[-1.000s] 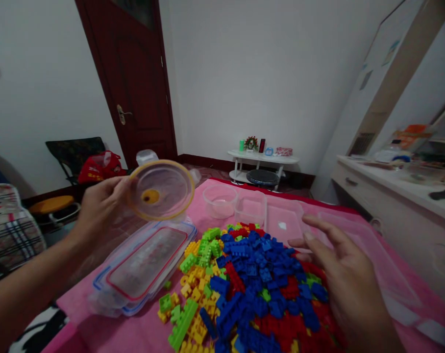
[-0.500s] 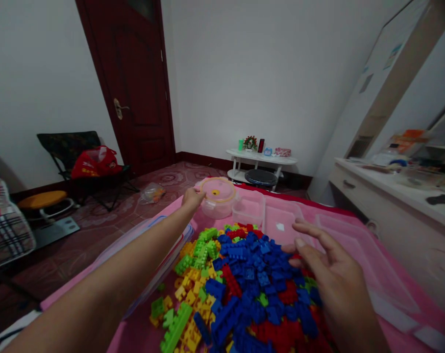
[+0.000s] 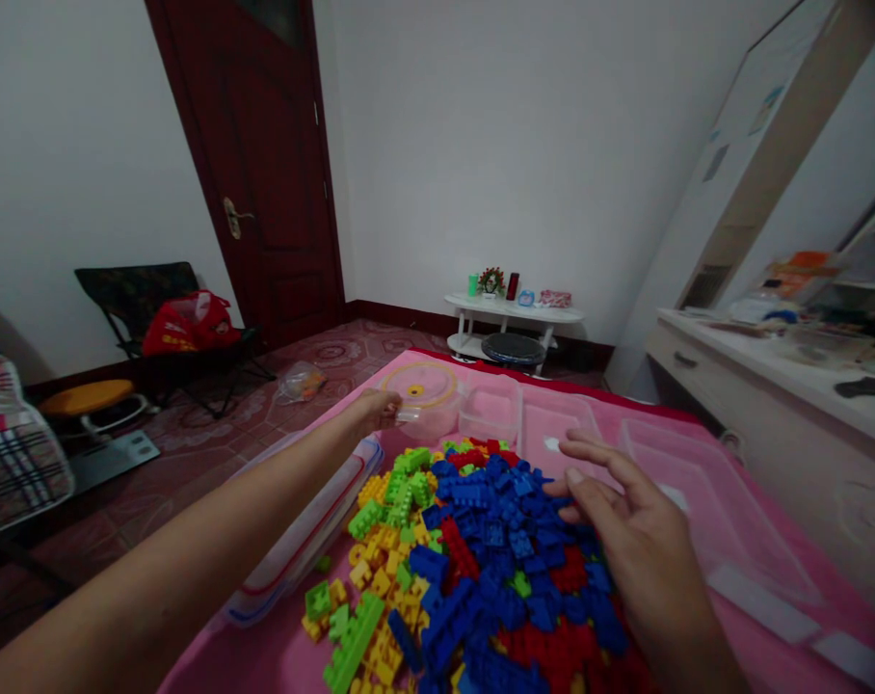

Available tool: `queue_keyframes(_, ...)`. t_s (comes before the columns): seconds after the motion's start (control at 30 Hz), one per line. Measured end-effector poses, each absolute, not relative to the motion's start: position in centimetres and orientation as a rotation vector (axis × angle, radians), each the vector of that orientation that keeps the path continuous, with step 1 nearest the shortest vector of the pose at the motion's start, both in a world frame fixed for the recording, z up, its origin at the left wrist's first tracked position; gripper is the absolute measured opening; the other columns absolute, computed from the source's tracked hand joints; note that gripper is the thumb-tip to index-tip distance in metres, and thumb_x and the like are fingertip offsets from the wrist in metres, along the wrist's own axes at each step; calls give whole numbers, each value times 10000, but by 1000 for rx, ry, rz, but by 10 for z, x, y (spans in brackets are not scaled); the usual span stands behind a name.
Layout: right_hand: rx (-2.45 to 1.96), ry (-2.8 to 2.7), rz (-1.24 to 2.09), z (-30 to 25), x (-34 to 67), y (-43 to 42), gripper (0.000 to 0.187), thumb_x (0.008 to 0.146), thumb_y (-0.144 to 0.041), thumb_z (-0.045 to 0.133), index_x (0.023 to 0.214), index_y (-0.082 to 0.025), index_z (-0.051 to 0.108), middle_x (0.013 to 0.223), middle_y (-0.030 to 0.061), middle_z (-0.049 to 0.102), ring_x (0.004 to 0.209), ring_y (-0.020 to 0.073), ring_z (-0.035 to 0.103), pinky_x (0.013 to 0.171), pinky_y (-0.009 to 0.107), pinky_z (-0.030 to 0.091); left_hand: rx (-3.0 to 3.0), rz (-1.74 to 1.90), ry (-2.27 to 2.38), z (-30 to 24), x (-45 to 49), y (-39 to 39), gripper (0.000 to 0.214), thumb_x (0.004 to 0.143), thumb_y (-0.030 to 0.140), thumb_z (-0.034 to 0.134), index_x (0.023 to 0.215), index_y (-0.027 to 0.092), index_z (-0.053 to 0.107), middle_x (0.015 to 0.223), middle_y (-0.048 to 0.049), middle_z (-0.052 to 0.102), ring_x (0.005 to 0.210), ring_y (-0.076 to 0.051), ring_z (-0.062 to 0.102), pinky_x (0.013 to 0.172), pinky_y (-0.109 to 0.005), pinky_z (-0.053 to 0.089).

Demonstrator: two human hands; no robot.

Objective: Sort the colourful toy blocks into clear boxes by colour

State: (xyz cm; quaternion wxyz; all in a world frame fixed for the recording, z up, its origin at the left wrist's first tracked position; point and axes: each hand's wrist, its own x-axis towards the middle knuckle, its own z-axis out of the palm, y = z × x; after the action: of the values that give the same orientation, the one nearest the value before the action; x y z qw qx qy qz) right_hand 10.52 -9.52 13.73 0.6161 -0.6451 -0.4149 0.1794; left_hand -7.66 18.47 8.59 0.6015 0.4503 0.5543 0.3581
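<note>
My left hand [image 3: 377, 413] is closed on the edge of a clear round lid [image 3: 437, 370] with a yellow ring and a small yellow centre. The lid sits over or just above a clear round tub [image 3: 441, 424] at the far side of the table; whether they touch, I cannot tell. My right hand [image 3: 632, 520] hovers open at the right side of a heap of toy building bricks [image 3: 495, 511], fingers apart and nothing in them. Blue bricks lie nearest its fingertips, with red, yellow and green ones around.
Clear rectangular boxes [image 3: 490, 413] stand on the pink tablecloth [image 3: 390, 371] behind the heap, and a larger clear tray [image 3: 727, 511] lies at right. Stacked clear lids [image 3: 293, 540] with blue and red rims rest under my left forearm. A white counter [image 3: 755, 337] borders the right.
My left hand has moved left and a little nearer, and the round lid has shifted the same way. My right hand has moved slightly left, still open.
</note>
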Motion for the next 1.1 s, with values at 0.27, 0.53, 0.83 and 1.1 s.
queue_keyframes(0.27,-1473,-996,359,135,107,-94,274,784,-376,604,1006,-219,632,1274,73,528,744,149,668,562,229,542,1081,758,1243,90,-112,162,116,661,89,627,655,133,519,502,-19,560,431,-125,558,417,-218,494)
queue_keyframes(0.53,-1480,-1034,369,131,103,-92,254,783,-373,602,976,-213,643,1305,74,505,727,142,675,556,220,545,1054,1053,1109,103,-137,154,146,638,35,673,735,87,577,599,-26,594,459,-89,553,460,-205,525)
queue_keyframes(0.83,-1491,-1067,313,134,103,-93,235,784,-371,597,954,-217,649,1297,60,517,712,131,677,552,201,558,2080,1428,1230,129,-242,84,483,763,362,629,1221,229,550,1019,-42,641,803,-158,614,646,-244,511)
queue_keyframes(1.1,-1488,-1094,346,132,97,-94,250,795,-371,581,986,-223,647,1288,64,520,735,134,676,564,204,568,3027,602,1180,70,-317,21,338,876,248,425,1124,349,630,1066,-39,603,912,-159,584,737,-237,486)
